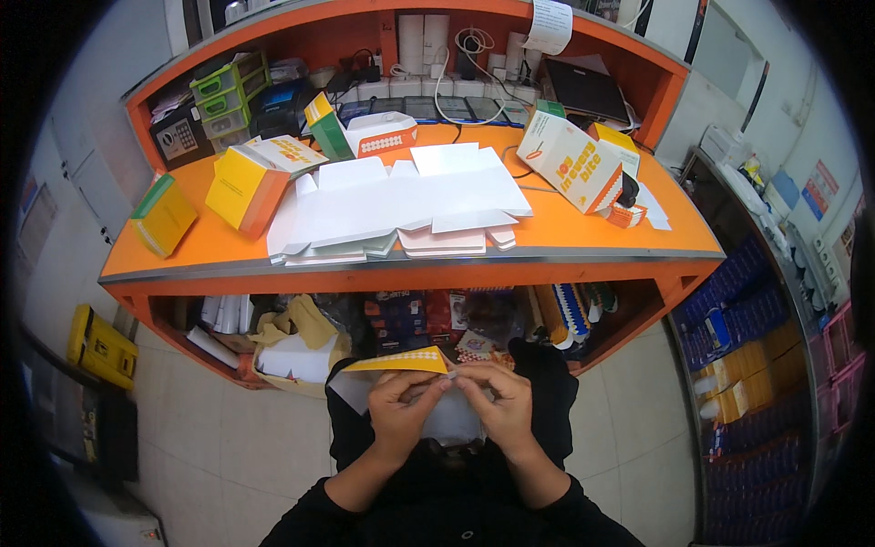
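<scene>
Above my lap, I hold a yellow and white carton blank (401,362), partly folded, with a row of pale dots along one edge. My left hand (401,415) is closed on its near edge, thumb against forefinger. At the same piece's right end, my right hand (499,408) pinches a small flap between thumb and fingers. The flap itself is mostly covered by the fingertips. Beyond my hands, flat white carton blanks (365,205) lie stacked on the orange desk (629,242), with several edges reaching the desk's front.
Folded boxes stand around the stack: a small yellow one (164,217), a yellow and orange one (246,191), and a large white one (570,162) at right. Green drawers (223,105) sit at back left. A shelf under the desk holds bags and packages (410,314).
</scene>
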The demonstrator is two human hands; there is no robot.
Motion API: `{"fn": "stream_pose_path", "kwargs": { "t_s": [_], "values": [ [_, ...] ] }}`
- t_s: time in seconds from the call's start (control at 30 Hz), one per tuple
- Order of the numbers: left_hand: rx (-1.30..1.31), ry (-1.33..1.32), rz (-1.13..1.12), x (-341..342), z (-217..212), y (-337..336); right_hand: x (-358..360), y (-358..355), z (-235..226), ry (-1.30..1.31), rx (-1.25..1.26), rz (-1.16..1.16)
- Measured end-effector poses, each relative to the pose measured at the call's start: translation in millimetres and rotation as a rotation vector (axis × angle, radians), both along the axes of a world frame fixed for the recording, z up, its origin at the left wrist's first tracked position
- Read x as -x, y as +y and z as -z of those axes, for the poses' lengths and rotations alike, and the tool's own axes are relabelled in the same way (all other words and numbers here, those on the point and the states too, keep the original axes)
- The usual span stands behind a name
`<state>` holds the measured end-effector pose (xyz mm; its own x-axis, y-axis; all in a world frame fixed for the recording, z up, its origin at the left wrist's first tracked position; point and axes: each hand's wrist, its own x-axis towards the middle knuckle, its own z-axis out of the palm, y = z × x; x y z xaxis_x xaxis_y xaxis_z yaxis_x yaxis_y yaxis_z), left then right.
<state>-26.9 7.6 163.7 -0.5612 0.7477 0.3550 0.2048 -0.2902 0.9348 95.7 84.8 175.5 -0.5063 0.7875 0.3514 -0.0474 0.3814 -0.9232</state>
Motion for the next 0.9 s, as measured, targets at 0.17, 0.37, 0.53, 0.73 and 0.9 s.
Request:
{"fn": "stream_pose_path", "kwargs": {
  "t_s": [0.17,0.37,0.53,0.73,0.9],
  "values": [
    [-0.09,-0.076,-0.043,1,4,3,8,-6,8,-0.151,-0.501,0.014],
    [0.08,-0.332,0.403,6,4,1,6,-7,27,-0.058,-0.164,-0.134],
    [0.126,0.773,0.233,-2,19,-5,0,-1,42,0.386,0.65,-0.077],
    [0.015,0.78,0.114,3,37,-3,-6,5,36,0.073,0.567,-0.124],
    [0.112,0.122,0.086,3,32,0,-12,11,21,-0.026,-0.133,0.251]
  ]
}}
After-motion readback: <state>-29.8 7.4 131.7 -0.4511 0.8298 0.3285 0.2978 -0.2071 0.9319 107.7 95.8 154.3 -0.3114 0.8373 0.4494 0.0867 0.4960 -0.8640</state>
